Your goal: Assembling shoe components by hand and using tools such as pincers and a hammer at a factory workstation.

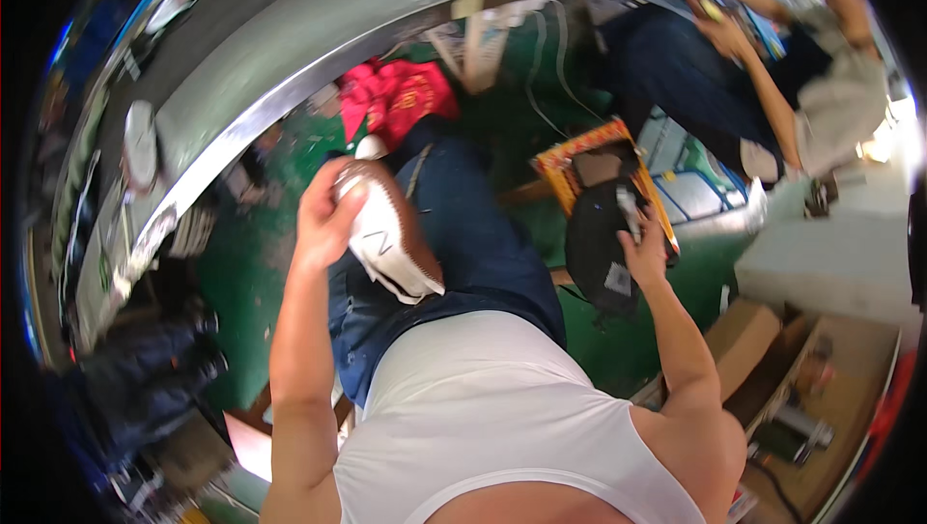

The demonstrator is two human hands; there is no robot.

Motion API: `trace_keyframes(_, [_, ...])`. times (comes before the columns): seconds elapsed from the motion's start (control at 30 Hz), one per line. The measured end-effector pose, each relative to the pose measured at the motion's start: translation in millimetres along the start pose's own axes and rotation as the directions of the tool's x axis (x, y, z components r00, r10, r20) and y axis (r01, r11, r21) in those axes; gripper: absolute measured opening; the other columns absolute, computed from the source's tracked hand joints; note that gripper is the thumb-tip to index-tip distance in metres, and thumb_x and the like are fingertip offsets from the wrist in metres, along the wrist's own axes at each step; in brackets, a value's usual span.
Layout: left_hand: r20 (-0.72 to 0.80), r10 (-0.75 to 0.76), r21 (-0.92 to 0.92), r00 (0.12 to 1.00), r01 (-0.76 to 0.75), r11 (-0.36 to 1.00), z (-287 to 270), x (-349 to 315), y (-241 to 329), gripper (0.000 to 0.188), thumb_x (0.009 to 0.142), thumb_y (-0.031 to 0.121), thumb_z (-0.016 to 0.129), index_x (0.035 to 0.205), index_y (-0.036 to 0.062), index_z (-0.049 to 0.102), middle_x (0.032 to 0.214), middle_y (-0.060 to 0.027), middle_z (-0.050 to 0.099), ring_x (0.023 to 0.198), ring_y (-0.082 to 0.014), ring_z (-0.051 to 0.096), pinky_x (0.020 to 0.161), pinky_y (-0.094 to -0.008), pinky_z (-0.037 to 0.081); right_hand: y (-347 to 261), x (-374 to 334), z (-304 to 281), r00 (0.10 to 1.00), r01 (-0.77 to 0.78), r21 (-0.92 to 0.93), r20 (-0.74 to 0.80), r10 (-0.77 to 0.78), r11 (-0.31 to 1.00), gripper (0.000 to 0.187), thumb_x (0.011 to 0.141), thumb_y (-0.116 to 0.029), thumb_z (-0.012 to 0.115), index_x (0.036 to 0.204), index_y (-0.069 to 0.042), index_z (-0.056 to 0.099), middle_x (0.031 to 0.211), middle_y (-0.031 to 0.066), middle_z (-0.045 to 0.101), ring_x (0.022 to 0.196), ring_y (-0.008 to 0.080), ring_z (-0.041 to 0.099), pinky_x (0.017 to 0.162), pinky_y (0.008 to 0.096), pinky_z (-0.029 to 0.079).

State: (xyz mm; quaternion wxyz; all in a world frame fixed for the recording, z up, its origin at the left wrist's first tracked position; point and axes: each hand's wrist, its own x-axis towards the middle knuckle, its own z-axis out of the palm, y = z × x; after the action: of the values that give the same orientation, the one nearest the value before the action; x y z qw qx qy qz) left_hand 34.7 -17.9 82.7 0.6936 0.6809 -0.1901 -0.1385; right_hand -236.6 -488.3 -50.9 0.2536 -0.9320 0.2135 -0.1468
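My left hand (328,210) grips a white shoe (377,234) with a brown sole and a dark zigzag mark on its side. The shoe is tilted above my lap, its sole turned to the right. Out to the right, my right hand (649,252) has its fingers curled at a slim grey-white thing (630,205), blurred and too small to name. Beneath that hand lies a black bag-like thing (591,249) with a pale square patch, on an orange patterned box (555,169).
A long grey bench (290,51) with a metal edge curves ahead, another pale shoe (140,145) on it. Red cloth (401,99) lies beyond my knees. At far right sits another person (821,89), working with their hands. A cardboard box (821,379) stands at lower right.
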Motion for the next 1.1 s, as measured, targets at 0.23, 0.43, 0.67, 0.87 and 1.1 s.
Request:
trace_keyframes(0.23, [-0.040,-0.488,0.293,0.872,0.477,0.829,38,46,-45,0.052,0.082,0.034,0.077,0.114,-0.0044,0.064,0.100,-0.0143,0.069,0.089,-0.0197,0.066,0.080,-0.0339,0.052,-103,144,-50,0.982,0.048,0.343,-0.190,0.020,0.938,0.033,0.095,-0.026,0.065,0.114,-0.001,0.058,0.098,0.0092,0.068,0.085,0.0186,0.065,0.078,0.0319,0.051])
trace_keyframes(0.43, [-0.069,-0.356,0.272,0.932,0.361,0.892,29,-63,-81,0.052,0.087,0.019,0.072,0.130,-0.0053,0.056,0.113,-0.0195,0.068,0.093,-0.0197,0.067,0.080,-0.0323,0.053,-227,147,-31,0.861,-0.064,0.646,0.421,-0.284,0.761,0.026,0.096,-0.017,0.058,0.118,-0.003,0.054,0.099,0.0046,0.065,0.083,0.0116,0.061,0.079,0.0290,0.050])
trace_keyframes(0.67, [-0.387,-0.284,0.385,0.877,0.433,0.815,44,-75,-63,0.026,0.095,0.020,0.059,0.104,-0.0019,0.070,0.075,-0.0195,0.068,0.066,-0.0223,0.068,0.064,-0.0336,0.051,-272,72,29,0.221,-0.070,0.283,0.939,-0.262,0.956,0.025,0.094,-0.018,0.060,0.111,0.001,0.060,0.092,0.0068,0.068,0.074,0.0123,0.062,0.068,0.0280,0.052])
trace_keyframes(0.87, [-0.425,-0.194,0.419,0.884,0.382,0.824,55,-77,-55,0.024,0.093,0.021,0.062,0.095,-0.0015,0.071,0.069,-0.0195,0.066,0.058,-0.0248,0.066,0.057,-0.0341,0.050,-290,80,44,0.059,-0.271,0.150,0.989,-0.139,0.951,0.024,0.093,-0.018,0.061,0.109,0.000,0.062,0.088,0.0054,0.066,0.072,0.0115,0.061,0.058,0.0275,0.050])
trace_keyframes(1.1, [-0.420,-0.191,0.424,0.887,0.378,0.823,63,-70,-52,0.021,0.091,0.019,0.064,0.089,-0.0002,0.071,0.066,-0.0210,0.062,0.056,-0.0313,0.065,0.055,-0.0359,0.049,-299,81,37,0.277,0.194,0.239,0.917,-0.286,0.952,0.024,0.091,-0.019,0.058,0.100,0.004,0.059,0.076,0.0158,0.062,0.069,0.0221,0.066,0.065,0.0357,0.051])
